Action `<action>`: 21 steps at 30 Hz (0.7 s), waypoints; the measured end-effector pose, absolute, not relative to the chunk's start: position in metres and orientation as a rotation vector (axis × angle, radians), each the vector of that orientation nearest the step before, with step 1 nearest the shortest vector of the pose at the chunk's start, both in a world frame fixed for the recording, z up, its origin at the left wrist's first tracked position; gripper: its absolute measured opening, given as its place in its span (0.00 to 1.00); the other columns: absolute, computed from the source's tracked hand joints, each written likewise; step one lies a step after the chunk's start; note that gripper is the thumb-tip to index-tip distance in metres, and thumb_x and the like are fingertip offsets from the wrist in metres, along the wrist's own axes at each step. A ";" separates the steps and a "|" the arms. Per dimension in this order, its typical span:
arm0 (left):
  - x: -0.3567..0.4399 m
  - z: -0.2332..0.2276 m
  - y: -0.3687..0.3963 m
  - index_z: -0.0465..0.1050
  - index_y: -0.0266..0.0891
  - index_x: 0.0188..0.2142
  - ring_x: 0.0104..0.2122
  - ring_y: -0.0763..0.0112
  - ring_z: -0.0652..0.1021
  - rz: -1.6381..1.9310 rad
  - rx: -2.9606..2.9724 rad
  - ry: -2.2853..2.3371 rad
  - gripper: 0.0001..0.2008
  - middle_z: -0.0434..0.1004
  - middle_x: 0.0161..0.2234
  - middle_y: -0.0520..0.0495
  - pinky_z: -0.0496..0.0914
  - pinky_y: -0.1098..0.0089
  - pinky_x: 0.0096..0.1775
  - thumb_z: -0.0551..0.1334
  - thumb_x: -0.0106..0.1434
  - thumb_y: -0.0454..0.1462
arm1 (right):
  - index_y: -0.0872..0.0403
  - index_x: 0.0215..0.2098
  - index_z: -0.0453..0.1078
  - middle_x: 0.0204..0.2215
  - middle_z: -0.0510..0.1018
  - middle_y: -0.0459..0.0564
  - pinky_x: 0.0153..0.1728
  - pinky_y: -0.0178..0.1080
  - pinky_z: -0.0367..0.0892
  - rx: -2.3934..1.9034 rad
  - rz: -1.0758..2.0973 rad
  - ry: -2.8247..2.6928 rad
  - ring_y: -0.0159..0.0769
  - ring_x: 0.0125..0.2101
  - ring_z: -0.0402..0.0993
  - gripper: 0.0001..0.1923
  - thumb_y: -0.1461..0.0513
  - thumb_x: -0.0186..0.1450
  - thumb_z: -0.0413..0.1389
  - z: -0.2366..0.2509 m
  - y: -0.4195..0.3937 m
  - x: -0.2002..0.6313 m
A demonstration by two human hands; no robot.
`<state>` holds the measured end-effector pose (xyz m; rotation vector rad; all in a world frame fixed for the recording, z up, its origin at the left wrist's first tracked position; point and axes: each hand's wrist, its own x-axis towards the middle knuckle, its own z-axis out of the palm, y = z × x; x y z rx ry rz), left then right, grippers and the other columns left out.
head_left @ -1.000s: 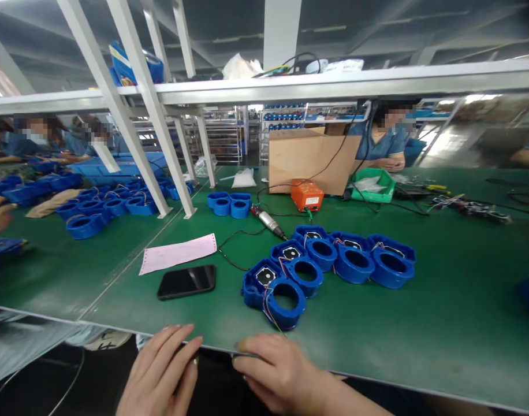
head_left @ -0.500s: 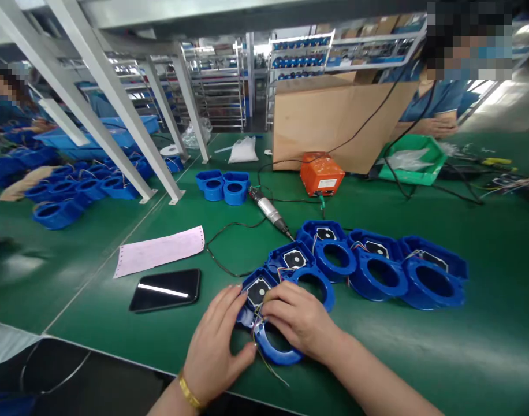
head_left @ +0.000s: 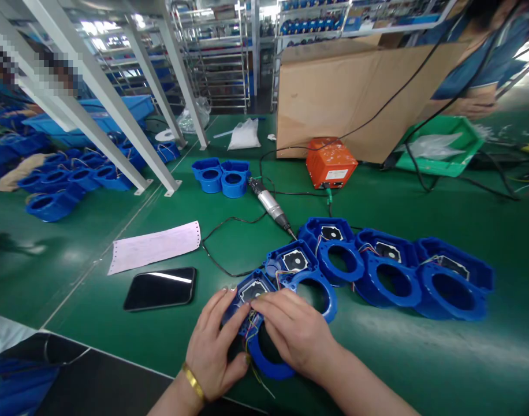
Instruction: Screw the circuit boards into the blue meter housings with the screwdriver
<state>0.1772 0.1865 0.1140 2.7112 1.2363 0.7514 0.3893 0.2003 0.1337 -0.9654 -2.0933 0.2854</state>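
Note:
The nearest blue plastic housing (head_left: 271, 368) has a ring-shaped front and a compartment holding a black square part with a silvery frame (head_left: 252, 290). My left hand (head_left: 216, 344) holds its left side, thumb low and index finger reaching into the compartment. My right hand (head_left: 297, 332) bends over the ring, its fingers closed together on thin wires (head_left: 249, 329) at the compartment's edge; the exact pinch is hidden. Loose wire ends hang over the front of the housing. A similar housing (head_left: 329, 303) stands just behind my right hand.
More blue housings (head_left: 392, 283) line up to the right. An electric screwdriver (head_left: 271, 206) lies behind them, near an orange box (head_left: 331, 164). A phone (head_left: 160, 289) and a pink paper strip (head_left: 156, 245) lie left. A cardboard sheet (head_left: 355, 98) and green bin (head_left: 446, 147) stand behind.
My view has tilted down and shifted slightly. The right fingers have moved from pinching wires above the ring to the compartment's edge, and my left index finger now meets them there.

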 end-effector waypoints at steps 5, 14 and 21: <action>0.177 0.107 0.185 0.58 0.42 0.61 0.61 0.50 0.57 0.776 2.733 1.261 0.24 0.51 0.62 0.39 0.65 0.51 0.54 0.43 0.71 0.46 | 0.60 0.50 0.66 0.41 0.77 0.56 0.41 0.42 0.73 -0.937 0.248 -2.090 0.40 0.40 0.73 0.18 0.72 0.64 0.44 0.128 0.198 0.390; 0.147 0.120 0.183 0.50 0.40 0.64 0.63 0.59 0.55 0.792 2.671 1.694 0.25 0.49 0.64 0.42 0.57 0.52 0.60 0.45 0.67 0.34 | 0.59 0.49 0.67 0.40 0.75 0.56 0.41 0.39 0.73 -0.875 0.205 -2.019 0.38 0.40 0.72 0.16 0.73 0.64 0.47 0.123 0.189 0.376; 0.068 0.117 0.213 0.54 0.44 0.63 0.64 0.41 0.46 0.297 2.444 2.228 0.30 0.44 0.65 0.38 0.50 0.35 0.57 0.56 0.63 0.45 | 0.57 0.47 0.67 0.40 0.75 0.55 0.41 0.39 0.72 -0.920 0.261 -2.013 0.38 0.41 0.72 0.14 0.72 0.65 0.48 0.118 0.187 0.368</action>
